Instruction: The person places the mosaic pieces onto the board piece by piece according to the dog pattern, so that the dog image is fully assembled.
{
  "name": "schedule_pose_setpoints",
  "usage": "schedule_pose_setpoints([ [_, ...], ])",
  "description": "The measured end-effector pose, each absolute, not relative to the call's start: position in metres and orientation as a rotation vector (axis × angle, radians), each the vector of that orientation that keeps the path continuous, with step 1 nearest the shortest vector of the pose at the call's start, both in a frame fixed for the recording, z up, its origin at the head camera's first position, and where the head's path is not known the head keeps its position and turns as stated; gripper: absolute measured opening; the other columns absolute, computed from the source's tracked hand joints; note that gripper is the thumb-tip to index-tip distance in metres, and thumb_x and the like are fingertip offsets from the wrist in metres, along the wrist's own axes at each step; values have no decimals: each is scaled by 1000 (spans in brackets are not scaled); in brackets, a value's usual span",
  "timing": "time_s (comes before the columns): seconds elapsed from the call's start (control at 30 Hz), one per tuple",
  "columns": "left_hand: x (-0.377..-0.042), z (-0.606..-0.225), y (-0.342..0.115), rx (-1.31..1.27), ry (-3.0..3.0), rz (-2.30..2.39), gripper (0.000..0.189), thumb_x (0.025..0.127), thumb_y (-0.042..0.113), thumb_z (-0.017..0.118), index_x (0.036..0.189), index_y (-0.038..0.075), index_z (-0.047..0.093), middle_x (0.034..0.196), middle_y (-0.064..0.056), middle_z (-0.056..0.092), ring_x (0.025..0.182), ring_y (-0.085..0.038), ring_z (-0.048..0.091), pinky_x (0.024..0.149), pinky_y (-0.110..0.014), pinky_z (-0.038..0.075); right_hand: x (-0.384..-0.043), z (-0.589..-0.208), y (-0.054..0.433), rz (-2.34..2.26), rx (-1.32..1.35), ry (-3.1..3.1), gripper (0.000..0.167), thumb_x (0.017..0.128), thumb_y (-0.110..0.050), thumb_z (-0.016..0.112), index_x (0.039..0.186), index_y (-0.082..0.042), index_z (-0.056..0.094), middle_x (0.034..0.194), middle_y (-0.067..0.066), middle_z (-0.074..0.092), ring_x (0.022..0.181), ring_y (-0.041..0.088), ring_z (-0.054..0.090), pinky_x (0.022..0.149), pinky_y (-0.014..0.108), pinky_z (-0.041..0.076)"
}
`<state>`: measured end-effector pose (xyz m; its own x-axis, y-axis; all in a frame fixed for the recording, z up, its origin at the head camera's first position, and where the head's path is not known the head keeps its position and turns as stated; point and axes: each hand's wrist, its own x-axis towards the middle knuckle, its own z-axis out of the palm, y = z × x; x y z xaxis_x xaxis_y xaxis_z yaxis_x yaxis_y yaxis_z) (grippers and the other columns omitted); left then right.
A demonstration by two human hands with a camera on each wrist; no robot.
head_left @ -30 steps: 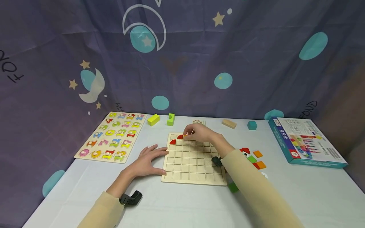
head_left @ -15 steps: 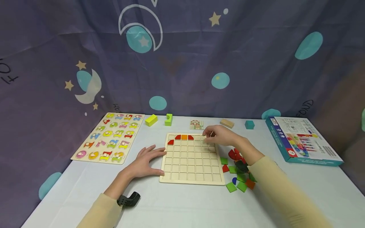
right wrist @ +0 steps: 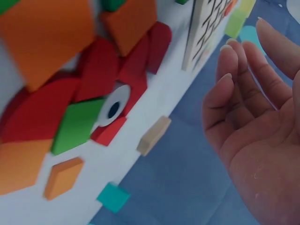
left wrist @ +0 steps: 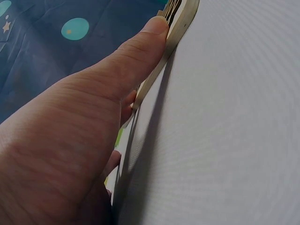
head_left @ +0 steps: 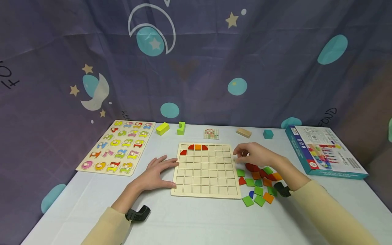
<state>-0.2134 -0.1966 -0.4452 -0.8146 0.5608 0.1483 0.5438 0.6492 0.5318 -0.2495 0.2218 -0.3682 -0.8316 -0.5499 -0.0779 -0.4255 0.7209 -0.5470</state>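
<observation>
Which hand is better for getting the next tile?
Probably the right hand: it looks empty and is close to the loose tiles. The left hand touches the far side of the board from them.

Moved the right hand point(head_left: 255, 154) from over the wooden grid board point(head_left: 205, 174) to just beyond its right edge, fully uncovering the orange square tile point(head_left: 198, 147), the red quarter-circle tile point(head_left: 205, 148) beside it and the picture card point(head_left: 211, 133).
</observation>
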Motion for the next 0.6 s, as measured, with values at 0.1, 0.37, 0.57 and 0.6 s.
schedule_pose_setpoints([
  [0.1, -213, -445, -197, 948, 2828, 889, 79, 77, 54, 84, 142, 17, 59, 154, -1, 46, 148, -41, 22, 117, -63, 6, -243, -371, 228, -769, -762, 2678, 21, 93, -15, 75, 110, -6, 69, 87, -4, 62, 79, 17, 56, 74, 30, 53],
  [0.37, -213, -446, -197, 940, 2823, 897, 79, 77, 54, 84, 142, 17, 59, 155, 0, 46, 149, -40, 22, 117, -63, 6, -231, -382, 232, -758, -745, 2615, 17, 92, -13, 75, 107, -9, 69, 83, -4, 60, 77, 16, 55, 71, 26, 53],
  [0.57, -213, -445, -196, 931, 2819, 889, 81, 76, 54, 84, 143, 18, 59, 155, 1, 45, 149, -38, 21, 118, -60, 5, -224, -390, 229, -672, -710, 2626, 16, 90, -13, 78, 104, -13, 70, 84, -6, 60, 80, 15, 56, 73, 25, 54],
  [0.6, -214, -445, -196, 928, 2819, 885, 81, 76, 55, 84, 143, 18, 58, 155, 1, 44, 150, -38, 20, 118, -59, 4, -224, -390, 228, -656, -698, 2633, 16, 90, -13, 78, 104, -13, 71, 84, -6, 60, 80, 15, 55, 73, 25, 53],
])
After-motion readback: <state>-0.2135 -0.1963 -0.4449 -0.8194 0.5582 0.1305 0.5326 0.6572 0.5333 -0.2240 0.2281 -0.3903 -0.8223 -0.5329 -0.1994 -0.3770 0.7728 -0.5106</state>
